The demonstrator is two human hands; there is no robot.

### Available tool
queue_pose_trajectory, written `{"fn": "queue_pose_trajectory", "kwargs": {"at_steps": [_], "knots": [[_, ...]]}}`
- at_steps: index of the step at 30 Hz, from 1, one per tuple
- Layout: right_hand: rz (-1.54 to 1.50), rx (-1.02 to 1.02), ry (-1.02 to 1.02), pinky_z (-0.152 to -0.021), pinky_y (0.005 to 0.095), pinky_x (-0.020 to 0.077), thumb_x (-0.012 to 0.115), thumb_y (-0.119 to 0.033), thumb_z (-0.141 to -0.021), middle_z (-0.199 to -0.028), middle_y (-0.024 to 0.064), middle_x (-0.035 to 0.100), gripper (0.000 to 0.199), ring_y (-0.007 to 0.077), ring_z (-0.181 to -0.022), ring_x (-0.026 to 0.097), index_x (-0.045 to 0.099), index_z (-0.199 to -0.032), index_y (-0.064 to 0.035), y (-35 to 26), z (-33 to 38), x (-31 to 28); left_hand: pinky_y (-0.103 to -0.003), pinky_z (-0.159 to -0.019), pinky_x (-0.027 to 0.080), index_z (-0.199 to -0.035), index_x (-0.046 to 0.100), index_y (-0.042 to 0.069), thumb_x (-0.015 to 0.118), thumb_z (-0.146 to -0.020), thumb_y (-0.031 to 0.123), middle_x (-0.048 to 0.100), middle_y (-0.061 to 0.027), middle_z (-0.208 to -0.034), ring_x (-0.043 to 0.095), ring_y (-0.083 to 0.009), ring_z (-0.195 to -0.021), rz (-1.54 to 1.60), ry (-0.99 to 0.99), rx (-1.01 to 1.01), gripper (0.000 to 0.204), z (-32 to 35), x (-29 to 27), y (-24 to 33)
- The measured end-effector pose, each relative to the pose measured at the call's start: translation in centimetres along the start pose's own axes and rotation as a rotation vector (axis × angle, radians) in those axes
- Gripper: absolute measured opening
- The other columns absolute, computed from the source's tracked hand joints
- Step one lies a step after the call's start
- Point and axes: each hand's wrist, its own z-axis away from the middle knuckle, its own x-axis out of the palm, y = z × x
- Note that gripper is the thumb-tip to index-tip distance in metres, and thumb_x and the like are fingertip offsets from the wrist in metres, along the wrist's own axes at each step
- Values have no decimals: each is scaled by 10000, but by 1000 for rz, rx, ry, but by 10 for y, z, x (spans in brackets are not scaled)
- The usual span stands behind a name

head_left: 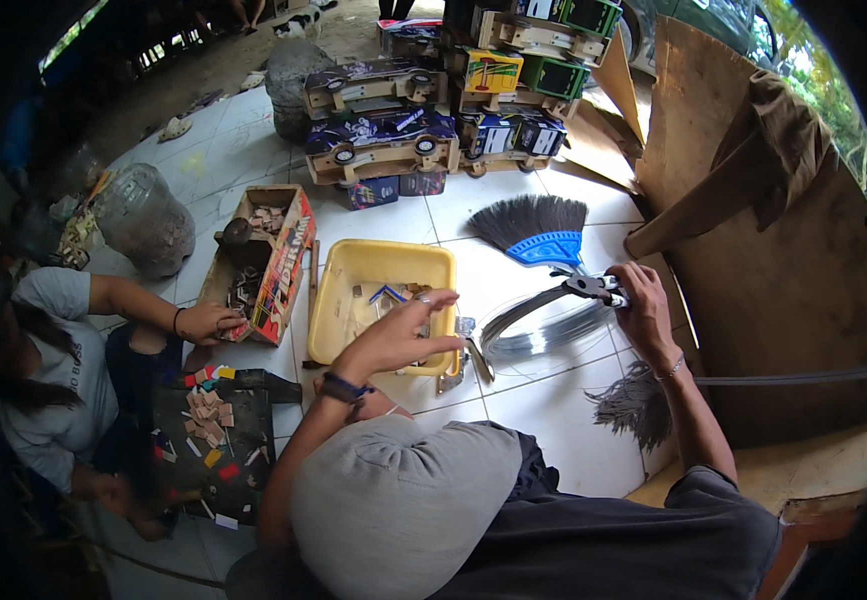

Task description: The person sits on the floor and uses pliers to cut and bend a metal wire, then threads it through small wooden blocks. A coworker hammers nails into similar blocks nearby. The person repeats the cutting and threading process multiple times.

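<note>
Grey rounded fabric point(403, 500) fills the lower foreground, beyond which the left hand point(393, 340), fingers spread, is open over a yellow basin point(321, 318) and the right hand point(641, 305) grips pliers point(589, 288) beside a coil of wire point(543, 346) on white tiles point(523, 405).

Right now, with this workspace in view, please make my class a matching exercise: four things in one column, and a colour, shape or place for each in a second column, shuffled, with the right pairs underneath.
Things
1. Pliers
2. Broom
3. Tub
4. Wire coil

Descriptions
A. Yellow, partly hidden by the left hand
B. Silvery loops
C. Gripped in the right hand
D. Blue and black, fan-shaped

Right pairs: 1-C, 2-D, 3-A, 4-B
</note>
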Motion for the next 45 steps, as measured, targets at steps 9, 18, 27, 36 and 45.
{"fn": "queue_pose_trajectory", "kwargs": {"at_steps": [9,18,27,36,45], "knots": [[-294,-43,17,-699,394,447,650,58,-729,-844,156,582,276,354,-782,575,551,-976,-17,-37,-47,-46,-280,-800,494,-1337,484,82,787,-787,331,667,-85,-940,642,-148,-895,-149,-98,67,676,-63,-4,69],[-676,141,-57,-735,294,465,668,-134,-898,-848,73,625,171,139,-795,582,561,-938,-7,-17,-65,-56,-198,-426,422,-1063,669,15,721,-863,265,662,-10,-703,565,-36,-535,-90,187,-28,324,-30,-32,136],[-1019,793,340,-635,231,370,671,-307,-912,-763,-61,496,214,59,-703,444,600,-914,-105,118,-7,57,-205,-400,380,-1009,616,-32,698,-871,201,644,-19,-641,501,-31,-443,56,388,-127,283,23,-52,141],[-999,1413,498,-681,292,436,749,-305,-834,-771,3,595,303,120,-725,531,643,-880,-25,218,140,213,-181,-399,387,-1098,515,-47,681,-888,159,641,-32,-724,484,-19,-459,170,483,-284,337,70,-86,133],[-1145,1673,698,-684,365,479,701,-213,-851,-818,66,610,235,156,-757,558,619,-858,7,250,186,296,-189,-428,424,-1139,506,-34,666,-890,127,630,-54,-738,498,-54,-449,302,585,-311,337,95,-100,125]]}}
